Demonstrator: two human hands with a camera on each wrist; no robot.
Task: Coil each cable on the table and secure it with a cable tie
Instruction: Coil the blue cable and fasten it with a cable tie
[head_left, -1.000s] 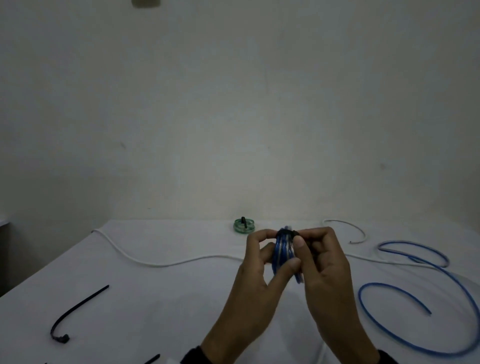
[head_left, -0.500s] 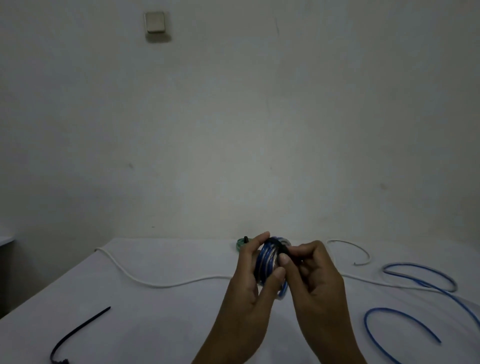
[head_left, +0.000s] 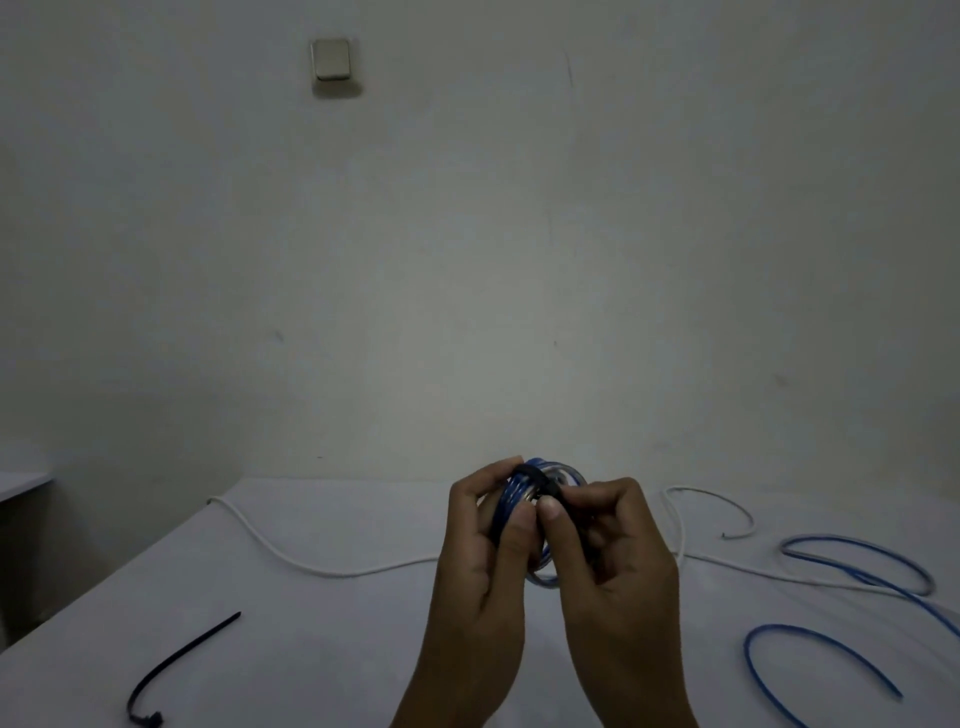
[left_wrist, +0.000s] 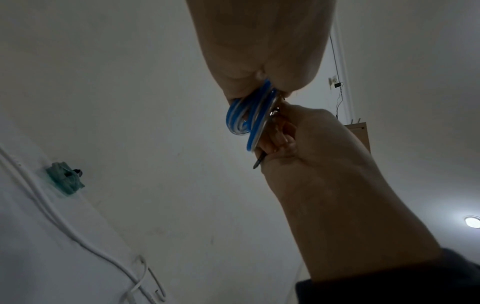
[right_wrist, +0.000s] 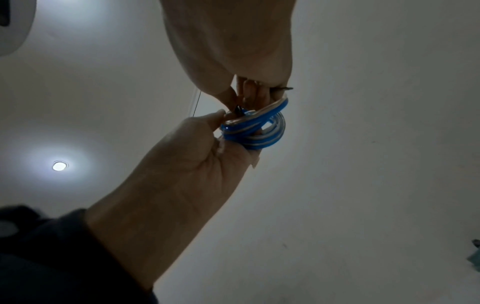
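Note:
A small coil of blue-and-clear cable (head_left: 505, 501) is held upright above the table between both hands. My left hand (head_left: 511, 493) grips its left side, thumb in front and fingers behind. A black cable tie (head_left: 527, 474) wraps over the top of the coil. My right hand (head_left: 563, 501) pinches the tie at its head beside the coil. In the left wrist view the tie's tail (left_wrist: 258, 162) pokes out under the right palm, next to the coil (left_wrist: 241, 115). The right wrist view shows the coil (right_wrist: 257, 127) and tie tail (right_wrist: 284, 88).
A loose white cable (head_left: 311, 564) runs across the white table (head_left: 337, 649) behind the hands. A loose blue cable (head_left: 857, 571) loops at the right. A spare black cable tie (head_left: 176, 670) lies front left. A tied green coil (left_wrist: 64, 181) sits at the back.
The view has tilted upward, bringing a wall switch into sight. Both hands shifted slightly left with the coil, and now hide the green coil.

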